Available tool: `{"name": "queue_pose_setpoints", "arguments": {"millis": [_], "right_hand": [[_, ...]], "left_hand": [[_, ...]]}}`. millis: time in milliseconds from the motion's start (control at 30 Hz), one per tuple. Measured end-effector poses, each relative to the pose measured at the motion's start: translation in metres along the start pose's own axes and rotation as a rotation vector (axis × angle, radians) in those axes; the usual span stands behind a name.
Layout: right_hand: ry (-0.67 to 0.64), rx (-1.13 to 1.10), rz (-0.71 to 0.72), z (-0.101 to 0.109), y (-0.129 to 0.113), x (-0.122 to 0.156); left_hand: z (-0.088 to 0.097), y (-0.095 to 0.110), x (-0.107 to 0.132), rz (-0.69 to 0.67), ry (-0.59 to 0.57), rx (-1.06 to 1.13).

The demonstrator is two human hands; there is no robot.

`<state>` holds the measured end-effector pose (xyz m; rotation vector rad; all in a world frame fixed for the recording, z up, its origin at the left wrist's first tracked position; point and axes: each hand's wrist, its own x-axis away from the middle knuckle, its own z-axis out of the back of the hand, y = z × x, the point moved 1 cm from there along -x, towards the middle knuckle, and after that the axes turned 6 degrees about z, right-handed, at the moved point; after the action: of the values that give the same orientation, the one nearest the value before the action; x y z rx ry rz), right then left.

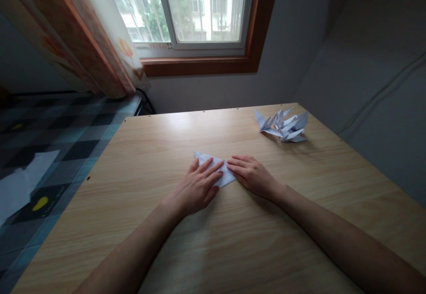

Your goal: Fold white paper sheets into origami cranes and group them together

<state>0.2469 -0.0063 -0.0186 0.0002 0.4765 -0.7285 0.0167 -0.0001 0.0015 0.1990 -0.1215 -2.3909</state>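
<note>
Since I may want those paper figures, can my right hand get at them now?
Probably yes, with stretching: your right hand is nearer to the paper figures, and no object shows between them.

Primary light source: the window point(208, 14) beyond the fingers point(237, 164); its outdoor view is washed out. Glare whitens the tabletop point(176, 127) ahead and left of the fingers. Soft shadows lie on their near side. The wall point(376, 41) to their right is dim. Wide-angle distortion stretches the forearms point(328, 223) behind them.
</note>
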Motion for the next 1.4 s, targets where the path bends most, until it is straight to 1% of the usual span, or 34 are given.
{"name": "queue_pose_setpoints", "arguments": {"millis": [100, 200, 267, 367, 467, 600, 767, 967, 1133, 1267, 1400], "right_hand": [[-0.084, -0.031, 0.025, 0.001, -0.004, 0.000], [-0.142, -0.040, -0.012, 0.003, -0.008, -0.001], [-0.145, -0.047, -0.031, 0.003, -0.009, -0.001], [-0.068, -0.061, -0.063, 0.001, -0.007, 0.000], [0.008, -0.062, -0.104, -0.002, -0.002, 0.004], [0.019, -0.027, -0.181, -0.003, 0.006, 0.012], [0.069, -0.010, -0.303, 0.001, 0.018, 0.022], [0.124, -0.057, -0.352, 0.005, 0.023, 0.026], [0.230, -0.082, -0.359, 0.011, 0.018, 0.024], [0.281, -0.096, -0.357, 0.013, 0.016, 0.022], [0.314, -0.112, -0.372, 0.013, 0.016, 0.021]], "left_hand": [[0.001, 0.000, 0.000, -0.030, -0.031, 0.037], [0.000, 0.000, 0.000, -0.039, -0.009, 0.063], [-0.001, 0.000, -0.001, -0.025, 0.023, 0.067], [-0.002, 0.001, -0.005, 0.009, 0.053, 0.051], [-0.002, 0.003, -0.007, 0.026, 0.030, 0.034], [-0.004, 0.003, -0.007, 0.048, -0.009, 0.044], [-0.004, 0.002, -0.006, 0.074, -0.034, 0.045], [0.002, -0.001, -0.007, 0.076, -0.057, 0.027], [0.005, 0.004, -0.006, 0.077, 0.009, -0.063], [0.005, 0.009, -0.006, 0.030, 0.044, -0.144], [0.004, 0.002, -0.005, 0.011, 0.065, -0.172]]}}
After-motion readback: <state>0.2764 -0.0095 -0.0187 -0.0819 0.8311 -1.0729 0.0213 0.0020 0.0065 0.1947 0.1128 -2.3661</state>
